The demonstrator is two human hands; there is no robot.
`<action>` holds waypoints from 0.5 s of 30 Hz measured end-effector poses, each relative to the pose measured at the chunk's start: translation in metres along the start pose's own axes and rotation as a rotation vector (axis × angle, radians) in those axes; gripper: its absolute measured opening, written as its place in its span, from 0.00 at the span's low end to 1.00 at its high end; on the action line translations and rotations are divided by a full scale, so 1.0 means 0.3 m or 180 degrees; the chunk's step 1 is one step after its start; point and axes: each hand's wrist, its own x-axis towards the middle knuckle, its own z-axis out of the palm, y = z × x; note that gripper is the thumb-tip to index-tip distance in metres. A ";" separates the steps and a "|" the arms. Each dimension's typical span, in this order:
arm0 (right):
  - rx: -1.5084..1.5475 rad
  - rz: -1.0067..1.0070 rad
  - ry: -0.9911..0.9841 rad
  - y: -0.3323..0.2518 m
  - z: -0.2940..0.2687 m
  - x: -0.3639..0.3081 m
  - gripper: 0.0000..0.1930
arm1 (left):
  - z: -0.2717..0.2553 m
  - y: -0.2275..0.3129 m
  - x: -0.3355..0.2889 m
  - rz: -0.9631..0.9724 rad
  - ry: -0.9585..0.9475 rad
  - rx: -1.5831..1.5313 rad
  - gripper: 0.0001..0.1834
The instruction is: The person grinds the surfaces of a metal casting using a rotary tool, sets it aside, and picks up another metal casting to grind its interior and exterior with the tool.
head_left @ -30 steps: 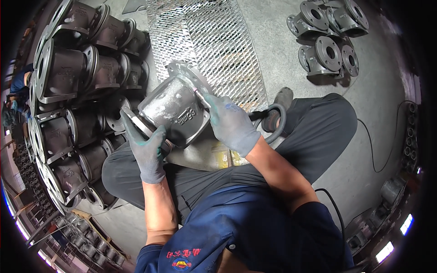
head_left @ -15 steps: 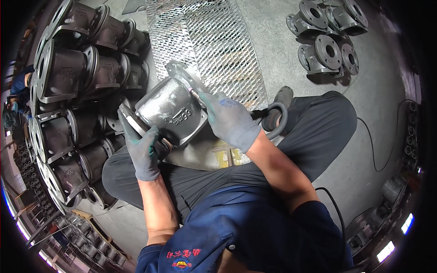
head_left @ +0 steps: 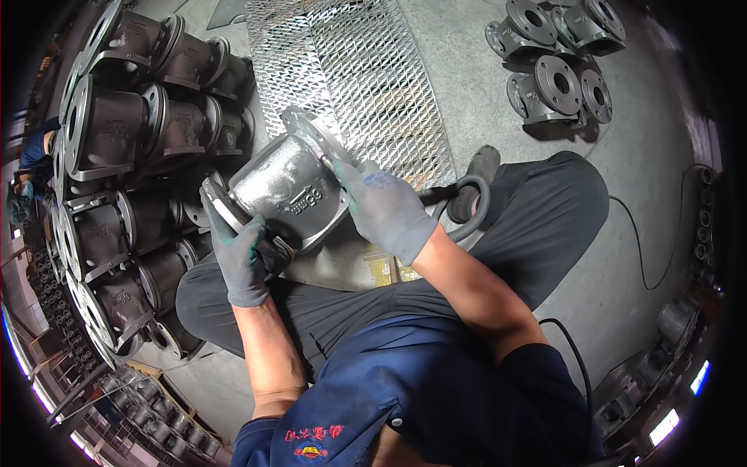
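Observation:
Between my legs a grey cast-iron valve body lies tilted, its round flanges at either end and raised lettering on its side. My gloved left hand is closed round the near-left flange, thumb on the near side. In my gloved right hand is a slim die grinder, mostly hidden by the fingers. Its thin tip meets the inner side of the far flange. From behind that hand a grey hose loops beside my shoe.
Stacked flanged castings rise close on my left. A patterned metal sheet lies ahead, and several more castings stand on the floor at far right. A black cable runs along the floor at right. Another person is at the far left edge.
My right hand and the grinder have shifted slightly left along the far flange. The valve body has tilted a little, and my left hand keeps its grip.

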 end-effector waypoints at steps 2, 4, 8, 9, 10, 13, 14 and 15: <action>-0.0010 0.0140 -0.0051 -0.016 0.003 -0.016 0.25 | -0.004 0.001 0.000 -0.0004 -0.0027 0.0004 0.56; 0.0058 0.0321 -0.0205 -0.025 0.004 -0.022 0.24 | -0.007 0.004 0.003 -0.0041 -0.0062 0.0047 0.55; 0.0292 0.0275 0.0074 -0.021 0.031 -0.030 0.23 | -0.017 -0.007 0.004 -0.0083 0.0030 -0.0179 0.62; 0.0288 0.0278 0.0071 -0.017 0.031 -0.023 0.23 | -0.013 -0.009 0.005 -0.0088 0.0030 -0.0183 0.62; 0.0339 0.0232 0.0143 -0.022 0.021 -0.008 0.23 | -0.010 -0.006 0.005 -0.0105 0.0038 -0.0172 0.62; 0.0345 0.0200 0.0118 -0.029 0.004 -0.004 0.24 | 0.008 0.012 -0.005 -0.0103 0.0038 -0.0212 0.62; 0.0299 0.0218 0.0029 -0.026 -0.001 -0.008 0.24 | 0.011 0.017 -0.006 -0.0080 0.0021 -0.0265 0.63; 0.0353 0.0222 -0.0116 -0.017 -0.005 -0.013 0.25 | 0.003 0.007 -0.002 -0.0017 0.0055 -0.0243 0.63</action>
